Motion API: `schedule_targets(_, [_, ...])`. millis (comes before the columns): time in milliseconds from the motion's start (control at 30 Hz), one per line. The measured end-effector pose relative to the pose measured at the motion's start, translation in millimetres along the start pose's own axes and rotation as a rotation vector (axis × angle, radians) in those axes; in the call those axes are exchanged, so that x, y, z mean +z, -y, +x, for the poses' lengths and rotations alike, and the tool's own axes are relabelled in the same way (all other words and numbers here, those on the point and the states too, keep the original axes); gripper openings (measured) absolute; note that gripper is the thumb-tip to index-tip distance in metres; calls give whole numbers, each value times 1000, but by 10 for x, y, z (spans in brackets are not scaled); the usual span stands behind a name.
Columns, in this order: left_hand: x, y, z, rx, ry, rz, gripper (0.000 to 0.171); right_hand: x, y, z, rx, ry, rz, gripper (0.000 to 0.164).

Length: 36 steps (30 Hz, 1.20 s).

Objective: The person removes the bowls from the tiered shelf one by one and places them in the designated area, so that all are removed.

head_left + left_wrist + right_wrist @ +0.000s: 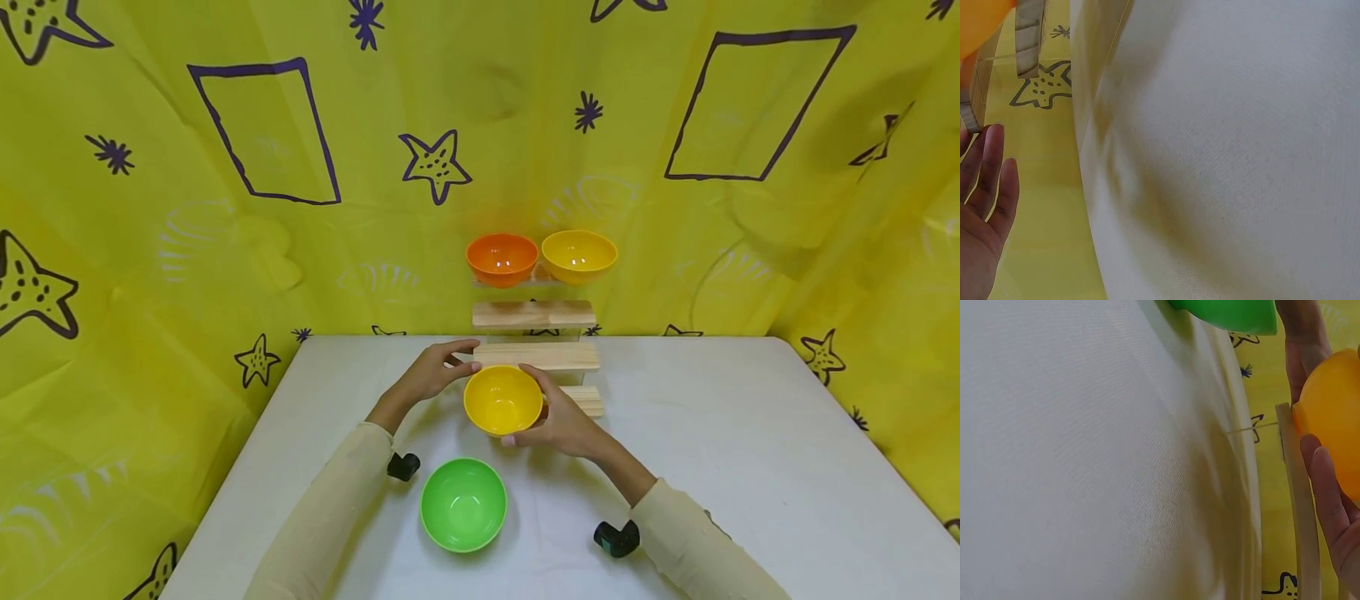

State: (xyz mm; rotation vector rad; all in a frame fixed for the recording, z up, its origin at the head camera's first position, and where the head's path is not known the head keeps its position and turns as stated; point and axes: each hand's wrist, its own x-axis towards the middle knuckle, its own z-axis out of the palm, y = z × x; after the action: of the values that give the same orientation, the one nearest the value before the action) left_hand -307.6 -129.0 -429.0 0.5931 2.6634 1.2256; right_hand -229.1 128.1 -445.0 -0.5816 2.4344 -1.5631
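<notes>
Plainly, the yellow bowl [502, 401] sits between the two hands, its mouth facing up, at the left end of the lower slats of a wooden stepped stand [536, 357]; the right hand [564, 423] is the one that has it, the thumb at the near rim and the fingers curved round the right side, so they are parted by the bowl's width; the left hand [437, 372] lies to the bowl's upper left, its fingers long and loosely apart, the tips by the end of a slat, the thumb at or just beside the rim; it seems to grip nothing. Being round, the bowl has no long axis (the slats do, running left to right); whether its foot touches wood cannot be told.

As for materials, the bowl looks like smooth, glossy plastic, as do the green bowl [463, 506] on the table nearer the person, and the orange bowl [502, 258] and second yellow bowl [579, 256], side by side on the top step; the slats are pale, flat-faced wood with visible grain; the table [750, 450] has a white, finely woven-looking surface; behind hangs a creased, slightly shiny yellow sheet [517, 167] with dark starfish drawings.
</notes>
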Motion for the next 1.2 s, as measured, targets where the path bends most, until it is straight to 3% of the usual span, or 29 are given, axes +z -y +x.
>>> schedule_targets(300, [-7, 5, -10, 37, -6, -4, 53, -4, 18, -22, -23, 4, 20, 116])
schedule_targets(800, [6, 10, 1, 17, 2, -14, 52, -90, -32, -71, -20, 32, 22, 106])
schedule_targets(1200, [1, 34, 7, 28, 1, -12, 52, -204, -37, -125, -17, 45, -7, 110])
